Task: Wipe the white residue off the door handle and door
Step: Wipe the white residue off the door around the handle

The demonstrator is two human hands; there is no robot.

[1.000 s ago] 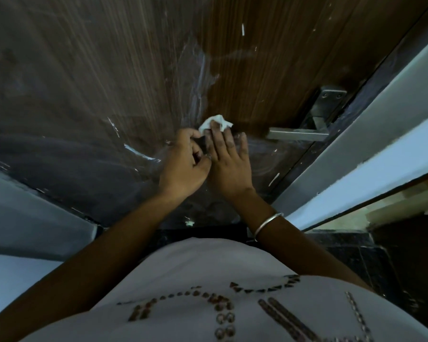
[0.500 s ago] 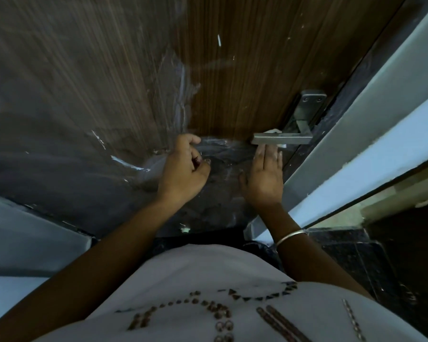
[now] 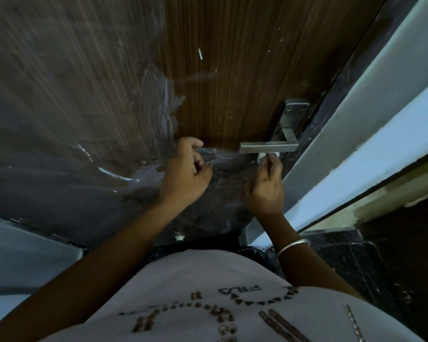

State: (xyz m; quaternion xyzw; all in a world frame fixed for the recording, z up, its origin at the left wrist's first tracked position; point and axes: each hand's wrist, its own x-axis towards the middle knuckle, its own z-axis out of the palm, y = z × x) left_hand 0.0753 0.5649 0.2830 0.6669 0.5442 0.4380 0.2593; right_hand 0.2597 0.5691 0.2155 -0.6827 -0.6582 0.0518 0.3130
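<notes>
pale door frame (image 3: 351, 124), silver bangle (image 3: 293, 246), white shirt (image 3: 208, 280)

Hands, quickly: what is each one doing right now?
Left hand: curled against the door; whether it grips anything cannot be told.
Right hand: open, pressing white tissue under the door handle.
</notes>
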